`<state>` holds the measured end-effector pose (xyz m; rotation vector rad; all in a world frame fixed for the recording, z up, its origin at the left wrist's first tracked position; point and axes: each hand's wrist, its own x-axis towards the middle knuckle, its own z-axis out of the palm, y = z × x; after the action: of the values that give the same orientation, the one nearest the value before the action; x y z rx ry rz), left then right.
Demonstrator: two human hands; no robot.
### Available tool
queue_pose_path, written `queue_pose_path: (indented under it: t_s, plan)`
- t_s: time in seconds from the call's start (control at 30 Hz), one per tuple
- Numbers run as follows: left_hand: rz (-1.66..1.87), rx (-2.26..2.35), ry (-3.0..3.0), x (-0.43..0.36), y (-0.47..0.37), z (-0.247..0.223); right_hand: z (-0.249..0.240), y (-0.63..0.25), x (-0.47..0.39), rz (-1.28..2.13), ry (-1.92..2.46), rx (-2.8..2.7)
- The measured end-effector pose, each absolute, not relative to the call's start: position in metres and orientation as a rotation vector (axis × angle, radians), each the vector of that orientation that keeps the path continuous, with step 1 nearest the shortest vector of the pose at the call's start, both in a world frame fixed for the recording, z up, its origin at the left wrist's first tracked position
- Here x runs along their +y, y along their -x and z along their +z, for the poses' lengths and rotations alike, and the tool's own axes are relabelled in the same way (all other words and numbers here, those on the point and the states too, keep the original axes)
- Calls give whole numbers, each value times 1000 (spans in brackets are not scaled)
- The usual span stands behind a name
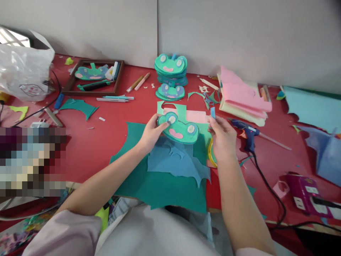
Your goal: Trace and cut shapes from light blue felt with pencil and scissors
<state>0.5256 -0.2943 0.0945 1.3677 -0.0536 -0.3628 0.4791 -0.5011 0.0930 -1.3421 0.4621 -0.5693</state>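
My left hand (153, 134) grips the left end of a green felt frog face (179, 128) with white eyes and a pink mouth. The thumb lies on its front; the other fingers are behind it. To the right, my right hand (223, 135) pinches a small blue felt strip (212, 112), apart from the frog face. Below the face lie blue felt scraps (173, 161) on a large dark green felt sheet (133, 177). A yellow tape roll (211, 153) sits beside my right wrist, partly hidden by it.
Behind my hands stands a stack of frog faces (170, 69). A blue glue gun (249, 133) lies at right, its cord running to a purple power strip (306, 195). Folded pink felt (242, 92), a brown wooden frame (121, 76) and a plastic bag (26, 71) surround the work area.
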Motion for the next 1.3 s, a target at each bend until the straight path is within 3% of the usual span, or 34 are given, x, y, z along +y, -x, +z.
queue_pose_path:
  t_s: [0.23,0.9,1.3]
  plan:
    - [-476,-122,-1395,-290,-525,84,87,-478,-504,-568,1688,362]
    - [-503,-209,-1496,-283,-524,73,88,-476,-499,-409,1689,302]
    - [-499,-234,-1554,-285,-489,129,99,-477,-492,-439,1667,155]
